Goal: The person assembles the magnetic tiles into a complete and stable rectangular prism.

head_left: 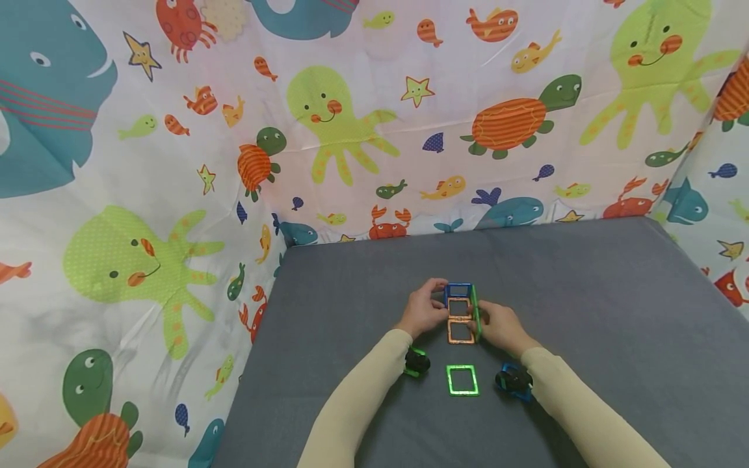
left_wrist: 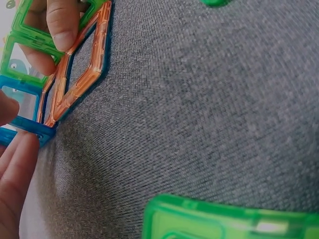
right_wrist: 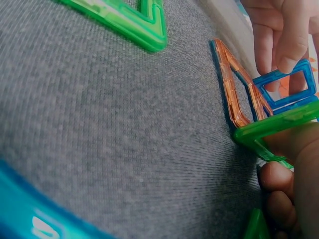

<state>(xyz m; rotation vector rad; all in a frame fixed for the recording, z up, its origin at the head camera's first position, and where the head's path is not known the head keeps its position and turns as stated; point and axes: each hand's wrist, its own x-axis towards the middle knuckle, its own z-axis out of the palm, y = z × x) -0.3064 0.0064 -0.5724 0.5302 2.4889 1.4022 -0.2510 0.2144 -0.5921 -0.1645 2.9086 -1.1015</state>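
Two orange square frames (head_left: 461,342) (left_wrist: 102,45) (right_wrist: 229,89) lie flat, joined in a row. Green frames (head_left: 476,313) (left_wrist: 40,42) (right_wrist: 279,122) stand upright along their right side, and blue frames (head_left: 459,285) (left_wrist: 31,124) (right_wrist: 279,75) stand at the far end and far left. My left hand (head_left: 426,310) (left_wrist: 17,179) (right_wrist: 281,37) pinches a blue frame between thumb and fingers. With thumb and fingers on either side, my right hand (head_left: 503,327) (left_wrist: 62,25) (right_wrist: 284,184) grips the upright green frames. Part of its fingers is hidden behind them in the head view.
A loose green square frame (head_left: 463,393) (right_wrist: 124,27) lies on the grey cloth nearer the body. Black round items with green (head_left: 417,362) and blue (head_left: 514,381) edges sit by the left and right wrists. A curtain printed with sea animals (head_left: 374,195) borders the far and left sides.
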